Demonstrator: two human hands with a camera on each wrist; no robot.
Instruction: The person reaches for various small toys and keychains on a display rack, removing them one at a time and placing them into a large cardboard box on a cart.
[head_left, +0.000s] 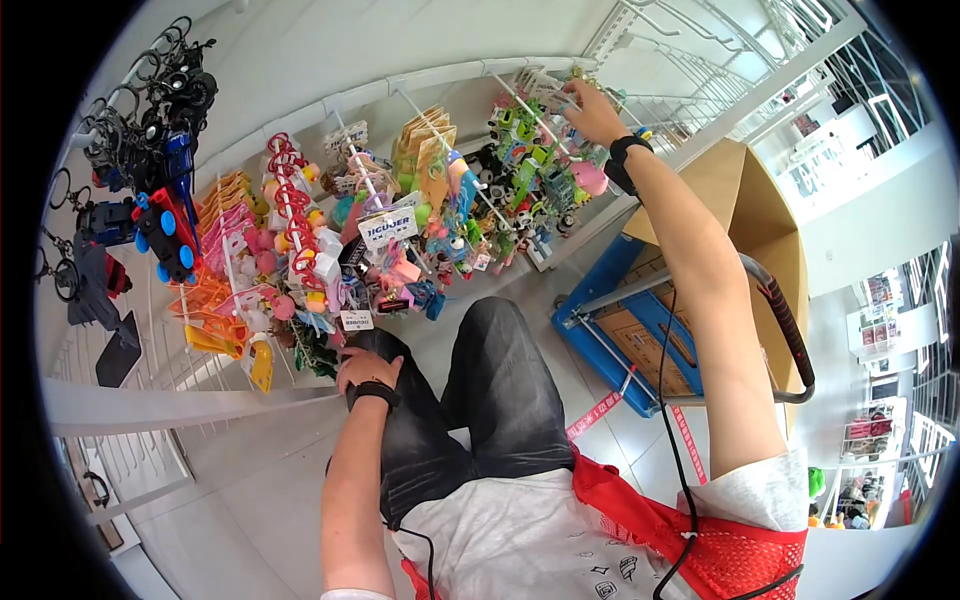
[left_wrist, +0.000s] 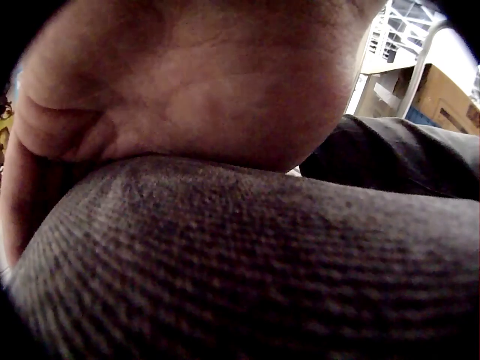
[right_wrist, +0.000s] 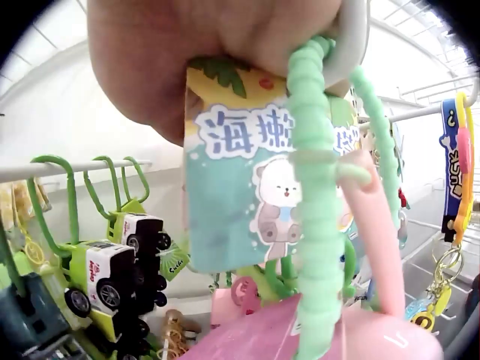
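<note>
Two hands are working apart before us: at the far right of the display, our right hand (head_left: 597,117) is gripping a printed card (right_wrist: 236,195), its fingers curling over the top edge (the fingertips are hiding from us, so we cannot tell exactly how they are pinching). Close in front of the card, a mint-green beaded strap (right_wrist: 311,157) is hanging, and a pink charm (right_wrist: 259,330) is dangling just below it. To the left of the card, green-and-white toy cars (right_wrist: 101,274) are hanging by green loops; to the right, a blue strap (right_wrist: 453,169) is hanging from another hook. Our left hand (head_left: 368,370) is resting loosely on the left knee (left_wrist: 240,247), its fingers relaxing and holding nothing. Well to the left, toy motorbikes (head_left: 190,88) are hanging, while near our right side a cardboard box (head_left: 778,265) is standing on a blue cart (head_left: 598,285).
</note>
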